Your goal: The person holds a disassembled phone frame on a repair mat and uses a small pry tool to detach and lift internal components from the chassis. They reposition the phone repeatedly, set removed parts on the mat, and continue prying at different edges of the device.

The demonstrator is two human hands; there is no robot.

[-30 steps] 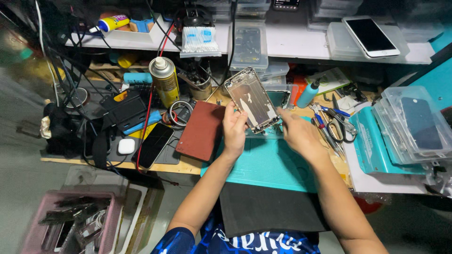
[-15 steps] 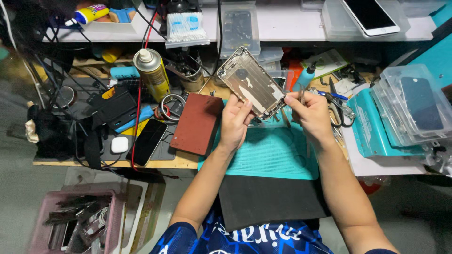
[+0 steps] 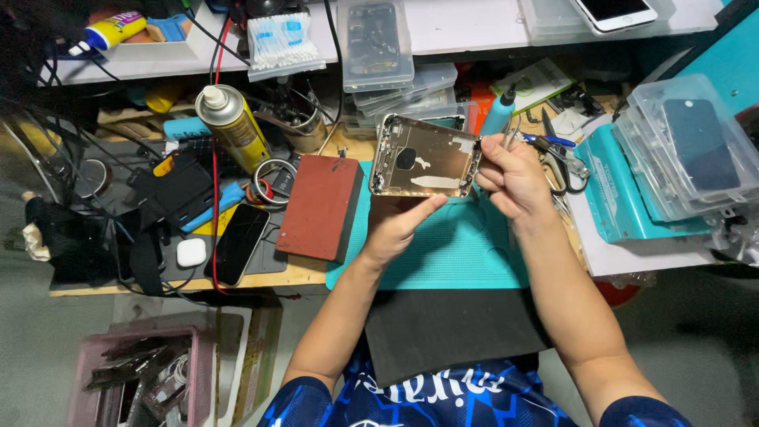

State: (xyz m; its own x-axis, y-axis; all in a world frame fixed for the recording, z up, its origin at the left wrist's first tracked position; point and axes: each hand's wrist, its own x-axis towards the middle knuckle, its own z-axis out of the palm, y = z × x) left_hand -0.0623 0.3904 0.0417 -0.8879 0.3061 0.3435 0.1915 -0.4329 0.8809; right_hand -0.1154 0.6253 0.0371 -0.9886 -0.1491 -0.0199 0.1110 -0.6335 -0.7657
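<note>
Spray can (image 3: 232, 126): stood upright well left of the left hand, beyond the red block, clear of the working area.
Dark phone (image 3: 238, 243): lay flat, screen up, far left of the left hand.
Red block (image 3: 319, 207): rested just left of the left hand, at the mat's edge.
Left hand (image 3: 398, 224): gripped the lower edge of the phone housing from beneath, apparently to steady it.
Phone housing (image 3: 424, 156): held between both hands above the teal mat, inner face toward the camera, probably for inspection.
Teal mat (image 3: 451, 253): lay on the table (image 3: 261, 278) directly below both hands.
Right hand (image 3: 513, 175): fingers curled on the housing's right edge, pinching it.
Teal driver (image 3: 498, 115): stood just behind the right hand; whether touched, cannot tell.
Clear trays (image 3: 686, 146): stacked well right of the right hand.
</note>
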